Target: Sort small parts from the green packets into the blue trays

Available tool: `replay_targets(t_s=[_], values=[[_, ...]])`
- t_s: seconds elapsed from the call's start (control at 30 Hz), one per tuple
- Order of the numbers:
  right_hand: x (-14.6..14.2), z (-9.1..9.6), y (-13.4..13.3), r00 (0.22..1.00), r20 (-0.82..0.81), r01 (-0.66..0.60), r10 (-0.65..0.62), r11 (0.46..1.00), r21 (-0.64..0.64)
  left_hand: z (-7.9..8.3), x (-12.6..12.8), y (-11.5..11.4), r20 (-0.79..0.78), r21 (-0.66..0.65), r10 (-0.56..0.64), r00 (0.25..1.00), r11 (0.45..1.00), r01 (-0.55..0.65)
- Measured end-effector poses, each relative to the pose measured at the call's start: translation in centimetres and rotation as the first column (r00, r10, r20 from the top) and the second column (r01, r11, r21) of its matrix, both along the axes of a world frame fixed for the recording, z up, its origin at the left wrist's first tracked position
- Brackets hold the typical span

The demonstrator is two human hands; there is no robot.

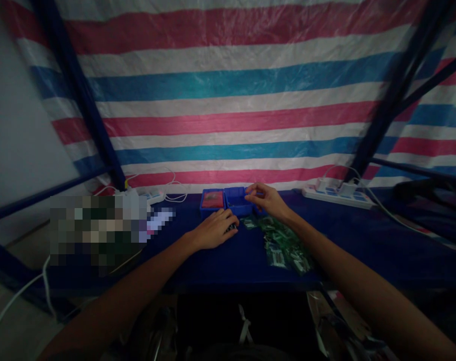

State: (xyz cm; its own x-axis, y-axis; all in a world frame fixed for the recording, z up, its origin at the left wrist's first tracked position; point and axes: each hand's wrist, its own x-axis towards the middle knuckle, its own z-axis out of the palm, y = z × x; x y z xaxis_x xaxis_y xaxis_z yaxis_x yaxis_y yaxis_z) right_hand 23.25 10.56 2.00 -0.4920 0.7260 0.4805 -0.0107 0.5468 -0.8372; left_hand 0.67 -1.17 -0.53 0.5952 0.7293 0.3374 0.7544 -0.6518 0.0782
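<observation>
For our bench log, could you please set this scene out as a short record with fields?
Left hand: curled around small dark pieces
Right hand: at the right blue bin, fingers bent; any grip unclear
Left blue bin: red contents
Packets: loose pile on the blue table, near right forearm
Power strip: right side, plugs in it
Backdrop: striped sheet

Makeshift workshop, apparently: striped tarp [228,87], blue metal frame [81,95], bench [220,265], power strip [333,195].

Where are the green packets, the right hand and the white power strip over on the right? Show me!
Green packets [282,241]: head view, on the middle of the pile.
Right hand [270,201]: head view, on the back of the hand.
White power strip [328,197]: head view, on its casing.
</observation>
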Motion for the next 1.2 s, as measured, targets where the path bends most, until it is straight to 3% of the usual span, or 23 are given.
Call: replay_targets(t_s=[0.37,0.67,0.77,0.97,1.1,1.2], values=[[-0.1,0.4,-0.8,0.994,-0.018,-0.106,0.105,0.99,-0.093,0.1,0.1,0.0,-0.016,-0.034,0.011,1.0,0.999,-0.012],[-0.2,0.2,-0.9,0.984,-0.112,-0.165,0.138,0.945,-0.282,0.4,0.1,-0.2,0.016,-0.036,0.003,1.0,0.999,-0.002],[-0.3,0.1,-0.8,0.989,-0.094,-0.13,0.111,0.966,-0.225,0.4,0.0,-0.2,0.02,-0.036,-0.004,1.0,0.999,0.005],[-0.4,-0.6,0.0,1.0,-0.028,0.011,-0.011,1.0,0.01,0.3,0.0,-0.2,0.017,-0.036,-0.008,1.0,0.999,0.009],[-0.1,-0.6,0.2,0.99,0.062,0.106,-0.129,0.952,0.286,0.4,0.0,-0.2,0.031,-0.044,-0.004,1.0,0.999,0.005],[-0.1,-0.5,-0.1,0.983,0.094,0.117,-0.159,0.93,0.348,0.4,0.0,-0.2,0.026,-0.048,-0.005,1.0,0.999,0.006]])
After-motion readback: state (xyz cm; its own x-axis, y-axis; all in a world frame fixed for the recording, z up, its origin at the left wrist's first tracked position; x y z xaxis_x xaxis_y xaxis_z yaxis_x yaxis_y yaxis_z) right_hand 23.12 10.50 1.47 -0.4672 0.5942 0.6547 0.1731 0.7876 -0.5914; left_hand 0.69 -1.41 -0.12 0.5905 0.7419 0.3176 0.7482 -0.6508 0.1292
